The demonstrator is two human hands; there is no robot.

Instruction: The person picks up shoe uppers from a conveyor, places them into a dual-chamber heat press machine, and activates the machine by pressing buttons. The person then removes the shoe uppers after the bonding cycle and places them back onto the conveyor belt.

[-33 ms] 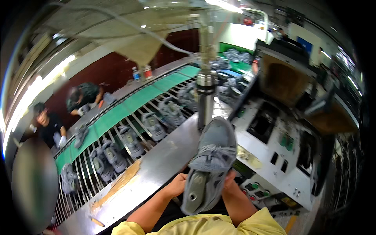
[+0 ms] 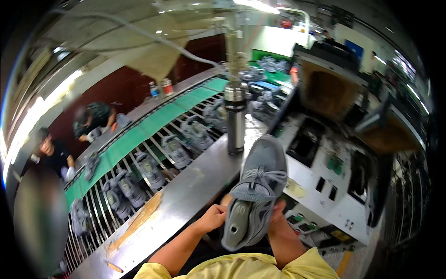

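Observation:
A grey lace-up shoe is in front of me, toe pointing away and heel towards me. A grey-green shoe last with a round hole fills its opening. My left hand is closed, its fingers curled at the shoe's left side near the opening. My right hand grips the right side by the heel, with most of its fingers hidden behind the shoe. Just beyond the toe, a steel vacuum flask stands upright on the metal ledge.
Left of the ledge runs a roller conveyor carrying several grey shoes, with a green belt alongside. Two people work across it. A white machine with raised black lids stands at my right. Torn brown tape lies on the ledge.
The shoe has shifted slightly right and tilted, so the last's top shows more plainly. Both hands keep their hold. The surroundings have slid a little left in the view.

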